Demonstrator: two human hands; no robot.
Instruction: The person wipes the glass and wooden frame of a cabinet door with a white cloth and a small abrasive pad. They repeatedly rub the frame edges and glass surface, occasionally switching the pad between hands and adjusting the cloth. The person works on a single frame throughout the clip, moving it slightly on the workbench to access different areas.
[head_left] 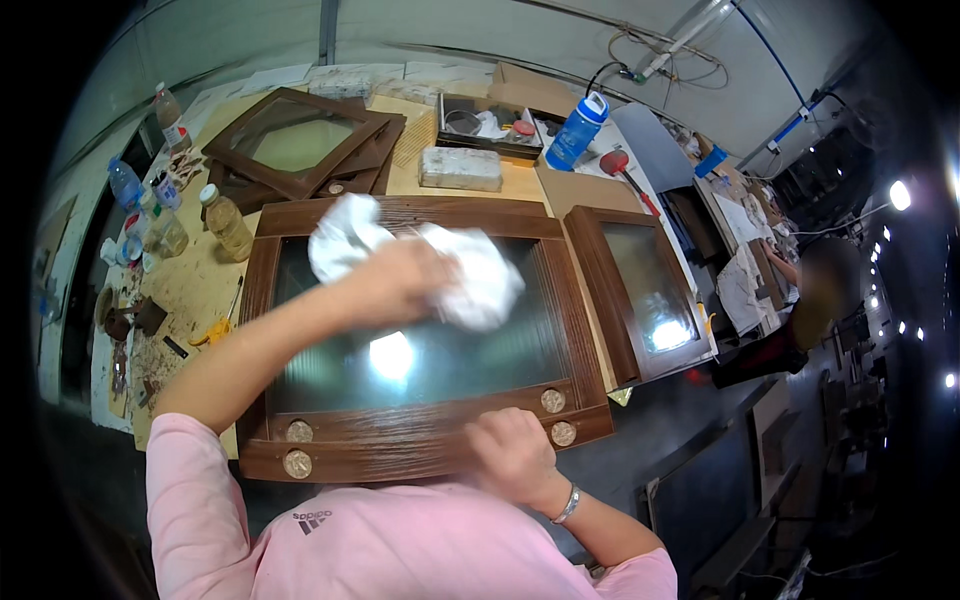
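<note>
Cloth (482,285) fills the left hand (408,278) over the door (390,430), whose long axis runs left-to-right. The right hand (513,455) curls at the door's near edge, grip unclear.

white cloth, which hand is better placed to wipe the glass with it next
Probably the left: the left hand already holds the white cloth over the glass, while the right hand is down at the wooden frame's near edge, without cloth.
</note>
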